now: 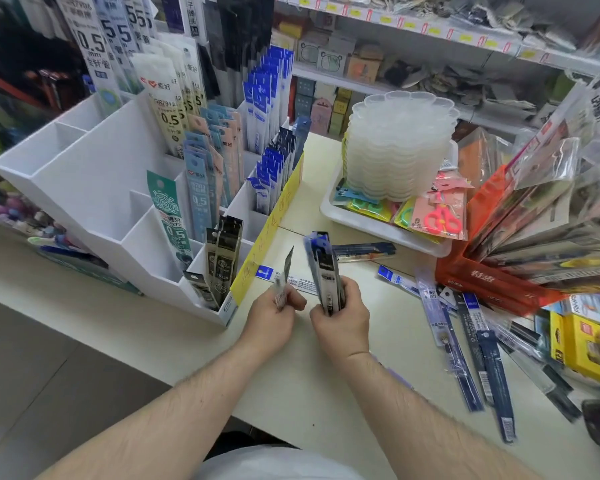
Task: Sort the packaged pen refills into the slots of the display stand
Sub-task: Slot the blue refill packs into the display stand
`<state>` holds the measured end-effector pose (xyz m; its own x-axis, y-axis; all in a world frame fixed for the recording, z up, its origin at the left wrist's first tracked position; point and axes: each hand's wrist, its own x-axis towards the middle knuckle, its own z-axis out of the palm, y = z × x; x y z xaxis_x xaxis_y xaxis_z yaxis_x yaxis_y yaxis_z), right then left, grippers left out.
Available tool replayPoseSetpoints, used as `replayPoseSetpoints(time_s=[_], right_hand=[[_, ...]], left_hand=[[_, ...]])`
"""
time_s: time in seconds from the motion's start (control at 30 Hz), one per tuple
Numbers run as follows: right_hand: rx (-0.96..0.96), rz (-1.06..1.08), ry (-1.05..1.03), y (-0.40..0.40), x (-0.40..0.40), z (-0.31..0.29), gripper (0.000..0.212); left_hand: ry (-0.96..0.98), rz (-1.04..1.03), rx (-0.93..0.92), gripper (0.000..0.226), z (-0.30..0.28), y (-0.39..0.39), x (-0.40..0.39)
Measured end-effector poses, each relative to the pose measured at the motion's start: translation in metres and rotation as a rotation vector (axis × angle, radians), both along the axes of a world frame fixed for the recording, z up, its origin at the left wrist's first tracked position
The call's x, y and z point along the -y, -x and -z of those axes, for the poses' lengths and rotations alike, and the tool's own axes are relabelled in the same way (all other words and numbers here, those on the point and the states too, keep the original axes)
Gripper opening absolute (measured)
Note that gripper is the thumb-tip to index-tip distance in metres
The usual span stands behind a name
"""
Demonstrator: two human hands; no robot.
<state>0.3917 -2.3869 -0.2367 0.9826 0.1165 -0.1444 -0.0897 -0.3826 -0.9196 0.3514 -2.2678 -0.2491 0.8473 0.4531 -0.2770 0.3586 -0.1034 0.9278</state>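
Observation:
A white tiered display stand (94, 181) sits on the counter at the left, many slots filled with upright refill packs and some slots on its left side bare. My left hand (274, 315) pinches a single narrow refill pack (286, 271), tilted upright, just right of the stand's front corner. My right hand (340, 317) grips a bundle of blue and black refill packs (324, 268) held upright. Loose refill packs (465, 344) lie scattered on the counter to the right, and one white-and-blue pack (267, 273) lies flat behind my hands.
A white tray (378, 226) at the back holds a stack of clear plastic palettes (399, 147) and packaged scissors. An orange box (492, 278) of fanned packets stands at the right, yellow boxes (582, 344) beside it. Store shelves run behind. The counter's front edge lies near my forearms.

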Motion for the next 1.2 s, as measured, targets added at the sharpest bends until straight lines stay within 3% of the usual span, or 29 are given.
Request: replayPoseSetpoints(time_s=[0.07,0.23,0.4,0.47,0.53,0.6,0.63,0.7,0.8,0.87,0.93,1.0,1.13,1.2], right_hand=[[-0.027,0.014,0.021,-0.003,0.001,0.0,0.035],[-0.086,-0.094,-0.04,-0.008,-0.009,-0.03,0.034],[-0.034,-0.315,-0.01,0.0,-0.021,-0.064,0.035],[0.021,-0.353,0.084,0.001,-0.022,-0.077,0.037],[0.051,-0.428,0.17,0.004,-0.021,-0.089,0.055],[0.013,-0.533,0.265,0.008,-0.018,-0.099,0.093],[-0.007,-0.575,0.302,0.011,-0.017,-0.104,0.109],[0.01,-0.604,0.299,0.015,-0.016,-0.113,0.117],[0.005,-0.483,0.093,0.016,-0.01,-0.117,0.1],[0.046,-0.338,-0.037,0.009,0.001,-0.115,0.076],[0.111,-0.201,-0.028,-0.009,0.022,-0.11,0.047],[0.061,-0.195,0.228,-0.032,0.049,-0.103,0.031],[-0.166,-0.666,1.145,-0.035,0.091,-0.069,0.033],[-0.119,-0.739,1.306,-0.017,0.098,-0.047,0.03]], left_hand=[[0.107,-0.035,0.038,0.026,-0.011,-0.004,0.002],[0.373,-0.11,0.101,0.019,-0.044,-0.007,0.004],[0.493,0.101,0.189,0.058,-0.068,-0.005,0.008],[0.495,0.075,0.133,0.054,-0.078,-0.007,0.008],[0.567,0.02,0.1,0.034,-0.087,-0.008,0.007],[0.672,-0.045,0.076,0.021,-0.095,-0.008,0.004],[0.725,-0.073,0.06,0.022,-0.099,-0.008,0.003],[0.794,-0.089,0.049,0.029,-0.105,-0.008,0.002],[0.817,-0.114,0.12,0.021,-0.11,-0.006,-0.003],[0.762,-0.107,0.153,0.018,-0.111,-0.003,-0.008],[0.664,-0.088,0.132,0.012,-0.11,0.0,-0.014],[0.594,-0.068,0.129,0.007,-0.107,0.005,-0.019],[0.518,-0.058,0.127,0.007,-0.101,0.012,-0.023],[0.494,-0.066,0.097,0.008,-0.099,0.014,-0.026]])
